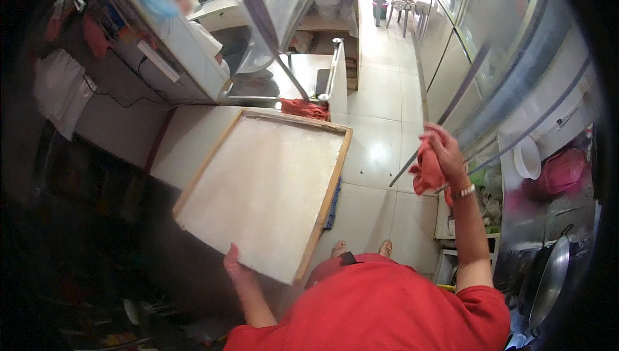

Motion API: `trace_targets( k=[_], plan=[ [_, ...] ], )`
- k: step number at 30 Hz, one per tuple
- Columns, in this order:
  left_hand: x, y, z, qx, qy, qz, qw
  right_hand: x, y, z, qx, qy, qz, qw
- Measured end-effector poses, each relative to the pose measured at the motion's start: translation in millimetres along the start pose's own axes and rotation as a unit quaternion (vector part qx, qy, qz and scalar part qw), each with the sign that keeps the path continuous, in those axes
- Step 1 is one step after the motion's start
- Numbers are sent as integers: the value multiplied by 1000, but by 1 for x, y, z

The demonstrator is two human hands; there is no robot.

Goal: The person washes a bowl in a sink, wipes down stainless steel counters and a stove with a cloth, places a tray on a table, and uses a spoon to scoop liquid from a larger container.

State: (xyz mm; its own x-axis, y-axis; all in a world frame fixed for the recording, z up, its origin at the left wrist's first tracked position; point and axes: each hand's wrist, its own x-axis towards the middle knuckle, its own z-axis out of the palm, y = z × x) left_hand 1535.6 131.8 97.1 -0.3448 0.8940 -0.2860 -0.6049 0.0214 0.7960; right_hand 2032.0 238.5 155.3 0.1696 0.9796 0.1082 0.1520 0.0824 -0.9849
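A large shallow wooden-framed tray (326, 208) lies tilted across the view in front of me, its inside covered by a pale, cloth-like sheet (263, 191). My left hand (235, 265) grips its near edge, thumb on top and the fingers hidden underneath. Raised out to the right, my right hand (445, 150) clutches a crumpled red cloth (428, 169), well apart from the tray. A second red cloth (304, 109) lies just beyond the tray's far edge.
Clear plastic strip curtains (285, 7) hang ahead and at right. A person (205, 36) is behind the left partition. Steel cabinets (440, 56) line the right side of the tiled floor (372, 148). A wok (549, 281), white basin (527, 157) and pink basket (566, 172) sit right.
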Motion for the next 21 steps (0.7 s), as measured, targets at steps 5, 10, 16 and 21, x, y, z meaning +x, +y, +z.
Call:
trace_targets(
  k=[5,10,16,21],
  plan=[
    [-59,-9,31,34,7,3,999,73,3,-55,-218,19,-111,969],
    [-98,-52,83,-34,-34,0,999,129,28,-122,-274,3,-78,958],
    [-98,-114,203,-18,-54,-70,996,186,55,-165,-284,70,-109,950],
    [-61,-157,286,-47,-96,-53,993,233,81,-229,-334,186,-123,916]
  ],
)
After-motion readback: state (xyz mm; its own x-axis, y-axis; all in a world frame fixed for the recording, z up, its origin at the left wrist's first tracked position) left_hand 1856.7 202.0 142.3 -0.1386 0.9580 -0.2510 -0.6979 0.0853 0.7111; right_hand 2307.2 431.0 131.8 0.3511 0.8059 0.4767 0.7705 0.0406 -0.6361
